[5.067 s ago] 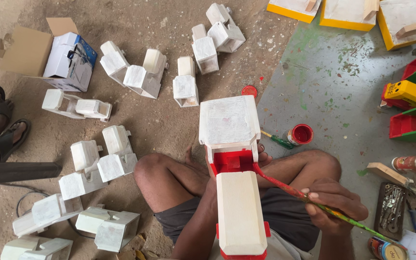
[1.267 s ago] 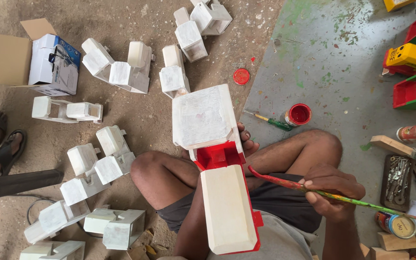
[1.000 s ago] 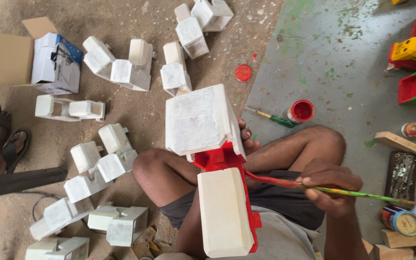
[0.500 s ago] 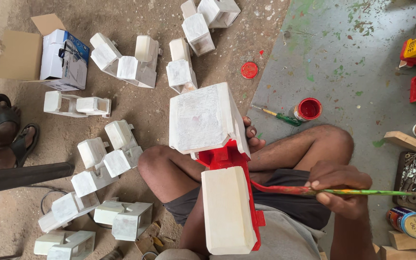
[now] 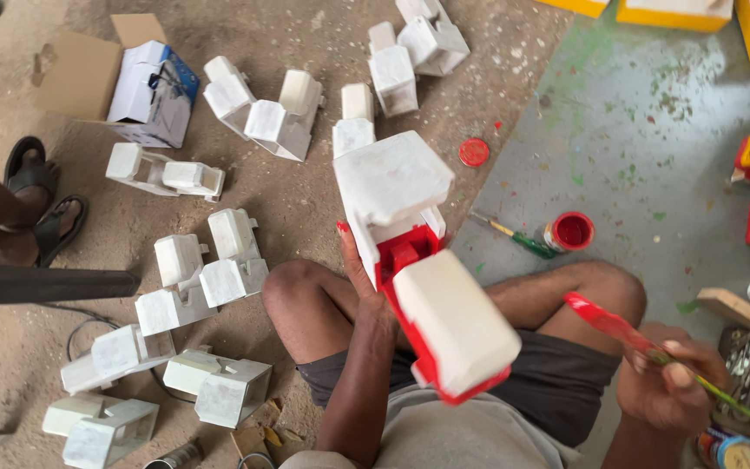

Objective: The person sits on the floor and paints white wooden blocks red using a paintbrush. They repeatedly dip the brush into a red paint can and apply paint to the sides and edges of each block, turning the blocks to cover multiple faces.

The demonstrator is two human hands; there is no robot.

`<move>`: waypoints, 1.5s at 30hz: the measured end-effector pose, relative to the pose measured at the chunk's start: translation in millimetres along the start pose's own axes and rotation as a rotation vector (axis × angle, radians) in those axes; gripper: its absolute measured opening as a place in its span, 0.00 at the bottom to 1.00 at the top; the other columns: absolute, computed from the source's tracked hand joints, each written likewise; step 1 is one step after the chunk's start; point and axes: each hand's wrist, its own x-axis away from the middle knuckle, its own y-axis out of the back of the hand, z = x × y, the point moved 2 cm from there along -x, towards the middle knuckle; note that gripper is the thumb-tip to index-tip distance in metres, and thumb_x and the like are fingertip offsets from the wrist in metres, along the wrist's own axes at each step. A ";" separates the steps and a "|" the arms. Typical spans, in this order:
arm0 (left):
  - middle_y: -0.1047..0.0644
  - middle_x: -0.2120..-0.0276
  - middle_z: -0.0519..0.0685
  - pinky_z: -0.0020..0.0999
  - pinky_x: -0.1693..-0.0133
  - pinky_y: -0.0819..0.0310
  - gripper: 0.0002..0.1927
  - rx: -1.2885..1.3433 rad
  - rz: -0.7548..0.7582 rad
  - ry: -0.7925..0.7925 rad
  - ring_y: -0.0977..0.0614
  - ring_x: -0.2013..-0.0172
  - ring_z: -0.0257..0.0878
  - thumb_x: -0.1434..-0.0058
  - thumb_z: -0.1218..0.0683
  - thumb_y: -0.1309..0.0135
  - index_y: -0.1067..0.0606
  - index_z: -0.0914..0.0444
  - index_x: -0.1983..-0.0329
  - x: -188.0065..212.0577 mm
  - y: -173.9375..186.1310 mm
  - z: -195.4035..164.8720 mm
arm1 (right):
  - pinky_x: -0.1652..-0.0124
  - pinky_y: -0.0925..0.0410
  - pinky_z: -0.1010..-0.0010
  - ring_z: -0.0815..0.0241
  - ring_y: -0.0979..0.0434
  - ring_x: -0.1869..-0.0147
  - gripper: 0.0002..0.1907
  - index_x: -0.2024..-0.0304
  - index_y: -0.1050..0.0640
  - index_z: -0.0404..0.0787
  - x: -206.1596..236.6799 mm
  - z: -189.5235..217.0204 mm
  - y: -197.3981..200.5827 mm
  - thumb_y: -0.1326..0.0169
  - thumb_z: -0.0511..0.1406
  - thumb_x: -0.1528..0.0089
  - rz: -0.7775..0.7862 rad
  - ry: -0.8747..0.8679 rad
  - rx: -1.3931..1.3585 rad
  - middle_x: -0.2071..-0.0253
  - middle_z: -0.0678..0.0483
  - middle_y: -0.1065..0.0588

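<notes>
Now my right hand (image 5: 666, 386) has pulled the brush (image 5: 622, 328) off the toy truck (image 5: 423, 260) and holds it out to the side, fingers closed tight around the handle. My left hand (image 5: 366, 282) grips the white and red truck from its left side, above my knees. Past the truck sit a red paint pot (image 5: 570, 231), a red lid (image 5: 474, 152) and another brush (image 5: 514, 235). White toy trucks (image 5: 219, 260) lie left of my left hand.

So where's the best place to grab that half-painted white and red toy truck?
Judging by its pose, grip the toy truck at the narrow middle, from its left side, where the left hand holds it: the white blocks are broad, and the red paint may be wet.
</notes>
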 end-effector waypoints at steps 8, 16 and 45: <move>0.27 0.40 0.48 0.47 0.37 0.32 0.39 -0.270 -0.200 -0.334 0.25 0.41 0.43 0.36 0.32 0.48 0.35 0.60 0.31 -13.3 23.1 -28.3 | 0.63 0.37 0.77 0.61 0.24 0.57 0.07 0.46 0.24 0.38 12.0 -4.2 34.0 0.46 0.35 0.24 -0.126 0.034 -0.081 0.51 0.44 0.18; 0.24 0.42 0.45 0.41 0.39 0.34 0.31 -0.326 -0.314 -0.343 0.24 0.41 0.37 0.36 0.37 0.47 0.30 0.60 0.37 -23.5 63.4 -32.2 | 0.63 0.39 0.79 0.62 0.25 0.53 0.09 0.46 0.24 0.43 13.4 -7.9 21.0 0.46 0.41 0.21 -0.126 0.033 0.007 0.50 0.48 0.18; 0.24 0.48 0.55 0.36 0.50 0.25 0.40 -0.644 -0.281 -0.552 0.21 0.51 0.40 0.43 0.49 0.34 0.38 0.70 0.34 -14.6 65.5 -32.0 | 0.58 0.27 0.70 0.57 0.20 0.54 0.19 0.46 0.27 0.41 -71.5 -59.7 -119.4 0.45 0.48 0.27 0.030 0.306 0.420 0.43 0.40 0.22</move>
